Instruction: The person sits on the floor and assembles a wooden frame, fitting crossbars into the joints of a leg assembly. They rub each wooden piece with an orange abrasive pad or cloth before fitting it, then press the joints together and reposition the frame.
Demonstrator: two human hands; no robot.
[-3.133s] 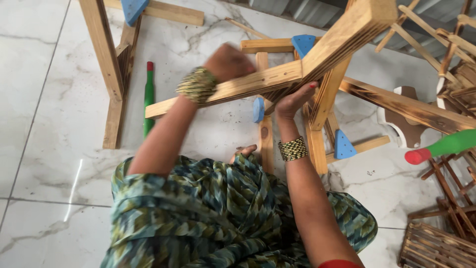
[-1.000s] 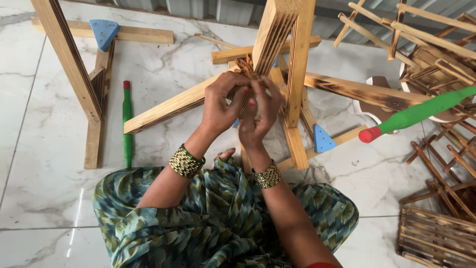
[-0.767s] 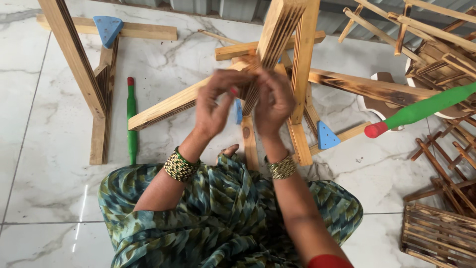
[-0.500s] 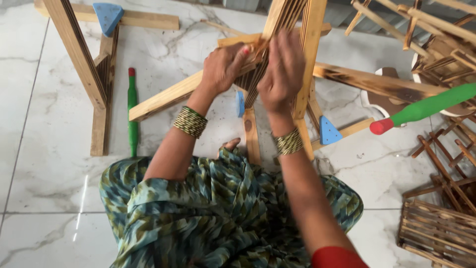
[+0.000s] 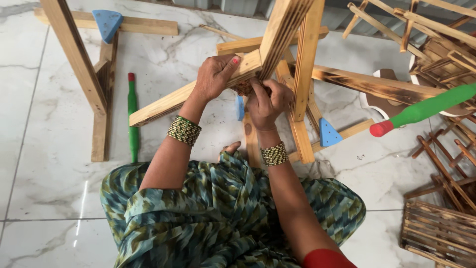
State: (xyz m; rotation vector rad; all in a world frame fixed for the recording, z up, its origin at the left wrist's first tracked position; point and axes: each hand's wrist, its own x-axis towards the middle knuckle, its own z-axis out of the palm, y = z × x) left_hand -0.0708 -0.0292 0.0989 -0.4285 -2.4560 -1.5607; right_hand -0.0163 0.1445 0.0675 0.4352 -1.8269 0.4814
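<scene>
Right btw fingers (image 5: 258, 92): wood frame (image 5: 198, 92)

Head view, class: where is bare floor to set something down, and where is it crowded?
Free: marble floor left of the green stick, and the patch between blue wedge and slatted crate. Crowded: around both hands at the wooden frame, and the right edge's piled frames.

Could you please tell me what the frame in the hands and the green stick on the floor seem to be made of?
The frame looks like unfinished wood: pale grain, scorched patches. The green stick has a glossy painted or plastic look with a red tip; which one is unclear.
</scene>
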